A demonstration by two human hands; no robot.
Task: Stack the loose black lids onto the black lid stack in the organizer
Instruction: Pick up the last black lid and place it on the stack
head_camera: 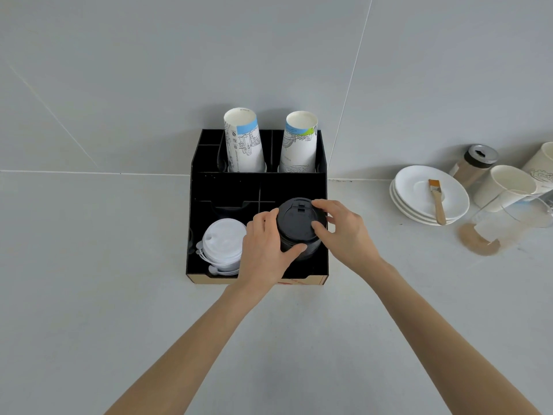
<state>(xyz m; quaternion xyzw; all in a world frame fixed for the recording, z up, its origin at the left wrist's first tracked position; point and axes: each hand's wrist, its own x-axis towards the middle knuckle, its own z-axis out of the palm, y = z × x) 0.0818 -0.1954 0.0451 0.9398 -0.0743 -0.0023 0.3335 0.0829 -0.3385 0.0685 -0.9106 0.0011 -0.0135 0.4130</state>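
Observation:
A black organizer stands on the grey counter against the wall. In its front right compartment rises a stack of black lids. My left hand wraps the stack's left and front side, thumb across its lower front. My right hand grips the stack's right side, with fingertips on the top lid's rim. A stack of white lids fills the front left compartment. No loose black lid shows on the counter.
Two stacks of upside-down paper cups stand in the organizer's back row. To the right are stacked white saucers with a brush, a shaker jar, paper cups, a clear pitcher and a brown spill.

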